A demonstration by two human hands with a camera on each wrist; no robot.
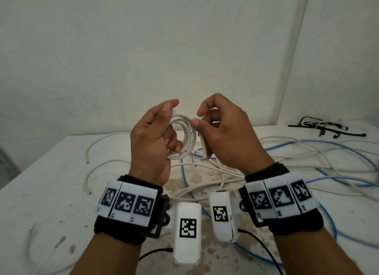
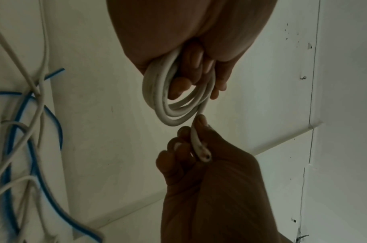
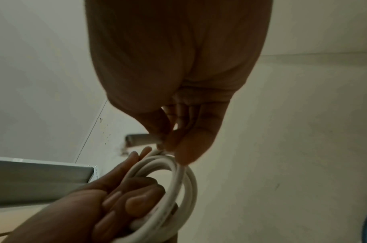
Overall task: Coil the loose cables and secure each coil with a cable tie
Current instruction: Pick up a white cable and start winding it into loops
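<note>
Left hand [image 1: 150,139] grips white cable coil [image 1: 185,135] | right hand [image 1: 227,131] pinches its end

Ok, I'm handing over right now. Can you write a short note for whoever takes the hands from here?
Left hand: grips the white coil in the air over the table.
Right hand: pinches the coil's free end to lay it in.
Cable ties: black, on the table's far right, untouched.
Done: one white cable nearly coiled.
Left: tuck the end, tie this coil, then coil and tie the loose white cables and blue cables on the table.
</note>
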